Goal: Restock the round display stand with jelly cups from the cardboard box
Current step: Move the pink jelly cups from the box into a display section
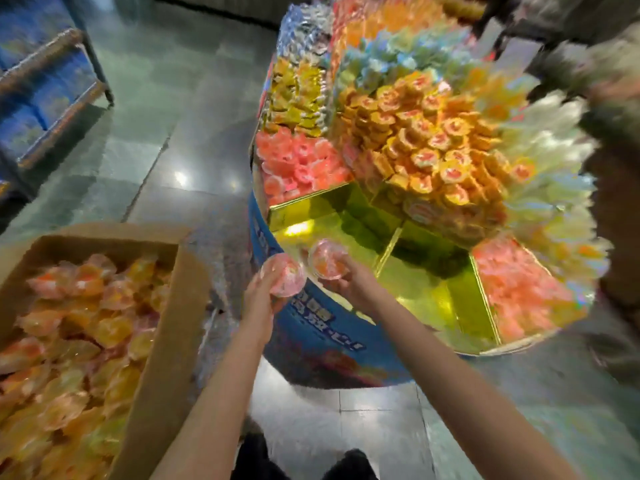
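The round display stand (311,327) has a blue printed wall and gold-lined wedge compartments. Two front compartments (346,223) hold no cups. My left hand (259,296) grips a clear pinkish jelly cup (284,275) at the stand's near rim. My right hand (349,282) grips a second clear jelly cup with orange filling (325,258) just over the rim, above the bare gold compartment. An open cardboard box (166,306) at the lower left is full of orange and yellow jelly cups (69,323).
Pink cups (301,168) fill a compartment left of the gap and more pink cups (519,292) lie at the right. Orange-lidded cups (433,143) pile on the upper tier. A shelf with blue packs (45,84) stands far left. Grey tiled floor (156,116) surrounds the stand.
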Available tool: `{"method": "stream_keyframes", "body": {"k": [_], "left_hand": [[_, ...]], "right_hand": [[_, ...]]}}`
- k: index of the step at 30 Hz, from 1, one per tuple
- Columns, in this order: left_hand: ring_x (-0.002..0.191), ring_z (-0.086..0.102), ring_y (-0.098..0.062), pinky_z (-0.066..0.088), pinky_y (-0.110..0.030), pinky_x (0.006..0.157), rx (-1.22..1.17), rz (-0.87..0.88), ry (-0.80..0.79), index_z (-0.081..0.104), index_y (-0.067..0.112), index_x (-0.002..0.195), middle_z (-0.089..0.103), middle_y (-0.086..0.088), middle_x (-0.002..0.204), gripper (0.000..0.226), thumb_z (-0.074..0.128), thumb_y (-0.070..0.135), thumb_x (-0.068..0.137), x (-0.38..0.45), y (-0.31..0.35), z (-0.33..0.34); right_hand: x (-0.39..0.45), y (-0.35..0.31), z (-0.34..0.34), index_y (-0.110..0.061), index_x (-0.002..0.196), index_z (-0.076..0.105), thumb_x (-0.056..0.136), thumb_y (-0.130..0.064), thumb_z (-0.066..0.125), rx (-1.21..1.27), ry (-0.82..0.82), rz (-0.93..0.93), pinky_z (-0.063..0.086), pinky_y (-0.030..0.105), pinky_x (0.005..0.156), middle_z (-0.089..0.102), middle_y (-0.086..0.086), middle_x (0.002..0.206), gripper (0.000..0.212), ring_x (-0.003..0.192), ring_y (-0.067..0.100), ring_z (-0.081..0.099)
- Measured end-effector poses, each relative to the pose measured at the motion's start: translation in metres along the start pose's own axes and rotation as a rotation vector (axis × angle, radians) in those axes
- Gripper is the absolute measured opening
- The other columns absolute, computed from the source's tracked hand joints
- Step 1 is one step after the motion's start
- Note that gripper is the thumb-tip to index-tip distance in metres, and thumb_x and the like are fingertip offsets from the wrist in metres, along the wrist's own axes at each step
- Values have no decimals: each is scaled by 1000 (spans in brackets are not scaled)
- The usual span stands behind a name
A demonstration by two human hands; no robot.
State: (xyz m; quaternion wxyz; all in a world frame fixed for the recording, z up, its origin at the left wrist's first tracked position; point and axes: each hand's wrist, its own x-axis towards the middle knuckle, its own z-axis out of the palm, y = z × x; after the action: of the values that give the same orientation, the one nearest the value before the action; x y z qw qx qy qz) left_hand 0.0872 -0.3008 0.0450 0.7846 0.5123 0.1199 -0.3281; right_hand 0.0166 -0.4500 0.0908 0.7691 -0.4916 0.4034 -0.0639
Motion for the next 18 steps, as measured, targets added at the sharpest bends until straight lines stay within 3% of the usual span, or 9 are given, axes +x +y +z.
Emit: {"method": "stream_keyframes", "body": {"k": [3,6,9,11,13,16,18], "left_hand": [[85,64,-12,52,-18,54,28,-24,-164,61,24,117,67,0,104,27,59,15,91,-14,-30,55],[94,64,-16,53,-25,66,76,-67,-258,59,20,124,66,-2,112,32,59,15,92,-31,-65,109],[97,60,-20,53,-28,72,126,-87,-285,61,21,105,63,-4,104,13,60,16,93,-56,-102,165],[97,60,-21,53,-30,76,123,-106,-290,60,17,103,62,-5,102,10,61,15,93,-72,-131,202],[98,61,-21,54,-33,79,126,-125,-297,58,14,112,61,-5,104,19,61,15,93,-87,-159,235],[103,62,-28,54,-48,85,166,-177,-329,54,14,125,61,-9,113,37,64,18,90,-101,-201,278],[110,61,-31,56,-43,81,177,-206,-319,49,11,133,59,-13,122,49,66,17,88,-107,-226,304]], "right_hand": [[-23,-14,-65,-6,96,57,98,-22,50,66,83,-9,57,26,62,57,19,105,18,79,26,59],[-47,-23,-131,-3,119,54,99,-30,48,80,151,-34,54,27,63,59,16,109,34,85,23,60],[-69,-25,-198,-4,125,51,97,-36,52,116,223,-42,51,40,86,64,14,104,43,87,25,64],[-79,-25,-245,0,120,52,96,-27,56,248,277,-48,49,44,95,64,17,99,36,90,31,64],[-88,-26,-293,2,116,51,95,-18,57,356,318,-71,51,43,95,61,18,98,29,92,32,62],[-96,-26,-360,3,120,51,94,-13,59,419,428,-88,54,38,87,58,20,110,31,99,30,61],[-99,-25,-400,1,119,53,93,-16,61,418,495,-79,59,33,73,55,21,125,32,111,32,58]]}}
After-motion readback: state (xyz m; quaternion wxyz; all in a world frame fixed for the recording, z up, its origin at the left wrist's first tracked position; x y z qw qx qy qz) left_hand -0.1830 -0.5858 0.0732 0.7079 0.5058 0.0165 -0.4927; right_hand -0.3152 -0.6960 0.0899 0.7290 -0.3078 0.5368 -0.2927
